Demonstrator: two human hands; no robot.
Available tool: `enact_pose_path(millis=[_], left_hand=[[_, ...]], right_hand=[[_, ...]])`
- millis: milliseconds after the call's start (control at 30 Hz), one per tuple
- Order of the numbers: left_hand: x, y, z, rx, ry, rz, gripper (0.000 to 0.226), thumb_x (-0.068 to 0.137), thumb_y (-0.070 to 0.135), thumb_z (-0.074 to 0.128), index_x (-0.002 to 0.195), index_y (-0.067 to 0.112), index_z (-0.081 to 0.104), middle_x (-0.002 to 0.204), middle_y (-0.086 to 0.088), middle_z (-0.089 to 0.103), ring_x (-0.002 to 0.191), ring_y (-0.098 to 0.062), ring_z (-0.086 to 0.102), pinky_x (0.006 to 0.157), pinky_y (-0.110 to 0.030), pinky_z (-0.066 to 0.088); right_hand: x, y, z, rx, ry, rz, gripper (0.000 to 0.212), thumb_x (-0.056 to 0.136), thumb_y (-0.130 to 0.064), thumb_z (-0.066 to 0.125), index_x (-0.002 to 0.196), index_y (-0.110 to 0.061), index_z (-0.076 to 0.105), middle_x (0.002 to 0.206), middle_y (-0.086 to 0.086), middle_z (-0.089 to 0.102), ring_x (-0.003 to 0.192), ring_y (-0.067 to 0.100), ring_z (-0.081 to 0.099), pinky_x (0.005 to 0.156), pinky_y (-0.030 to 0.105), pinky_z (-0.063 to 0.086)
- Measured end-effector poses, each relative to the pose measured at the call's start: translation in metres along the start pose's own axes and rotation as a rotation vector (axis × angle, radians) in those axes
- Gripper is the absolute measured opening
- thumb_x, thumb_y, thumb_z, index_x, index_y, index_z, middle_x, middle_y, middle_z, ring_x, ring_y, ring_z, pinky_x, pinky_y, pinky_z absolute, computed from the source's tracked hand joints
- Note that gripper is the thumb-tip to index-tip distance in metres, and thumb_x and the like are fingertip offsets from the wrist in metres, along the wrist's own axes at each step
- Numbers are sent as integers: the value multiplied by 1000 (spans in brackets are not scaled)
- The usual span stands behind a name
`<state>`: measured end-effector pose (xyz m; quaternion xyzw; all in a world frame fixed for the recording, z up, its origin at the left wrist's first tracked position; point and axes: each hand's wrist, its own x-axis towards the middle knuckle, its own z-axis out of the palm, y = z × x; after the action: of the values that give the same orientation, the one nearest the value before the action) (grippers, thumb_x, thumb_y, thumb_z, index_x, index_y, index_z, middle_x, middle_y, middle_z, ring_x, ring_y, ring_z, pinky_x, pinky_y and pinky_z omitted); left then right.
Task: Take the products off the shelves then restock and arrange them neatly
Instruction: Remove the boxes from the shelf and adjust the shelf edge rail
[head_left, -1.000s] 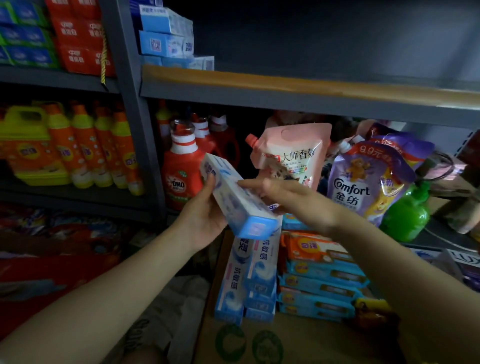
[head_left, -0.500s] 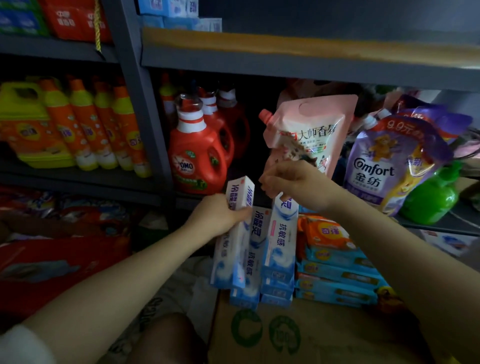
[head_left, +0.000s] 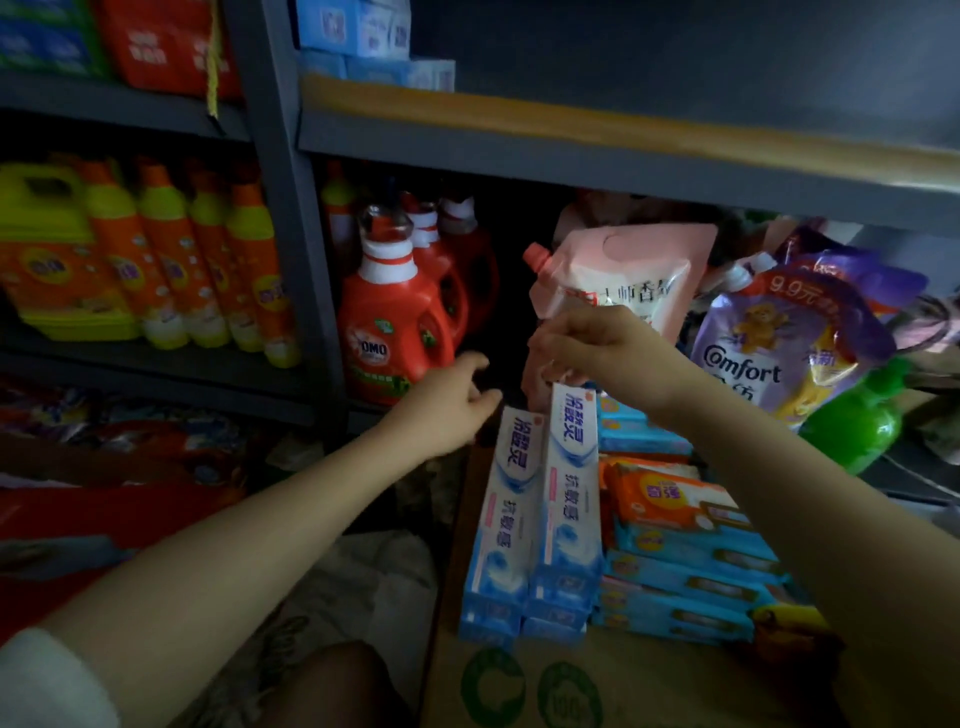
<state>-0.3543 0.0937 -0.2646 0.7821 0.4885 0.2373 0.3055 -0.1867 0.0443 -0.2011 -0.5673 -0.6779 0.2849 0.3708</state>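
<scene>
Head view: dim shelving (head_left: 597, 156), toothpaste boxes (head_left: 540, 514) stacked on cardboard box (head_left: 597, 680).

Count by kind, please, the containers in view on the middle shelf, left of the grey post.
Tall orange bottles: 4
Yellow jug: 1
Total: 5

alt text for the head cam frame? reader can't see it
A person's right hand pinches the far end of a blue-and-white toothpaste box lying in a stack on a cardboard carton, while the open left hand hovers empty beside it. Behind, red detergent bottles and softener pouches fill a dark shelf.
</scene>
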Motion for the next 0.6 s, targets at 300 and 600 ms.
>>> enact_pose_path(millis=[300,600], left_hand=[[25,20,-168,736,737,573,70,70,22,78,128,-3,47,128,-22,50,119,-40,48,96,-50,43],[64,1,-244,1165,700,601,91,56,49,80,123,-6,53,138,-21,45,134,-37,31,108,-46,19]], right_hand=[[75,-105,3,-233,389,-389,11,86,-10,58,82,-14,67,74,1,67,70,10,59,68,27,45],[183,-172,12,-487,365,-436,50,95,-14,45,143,-17,31,147,8,35,132,24,36,104,28,29]])
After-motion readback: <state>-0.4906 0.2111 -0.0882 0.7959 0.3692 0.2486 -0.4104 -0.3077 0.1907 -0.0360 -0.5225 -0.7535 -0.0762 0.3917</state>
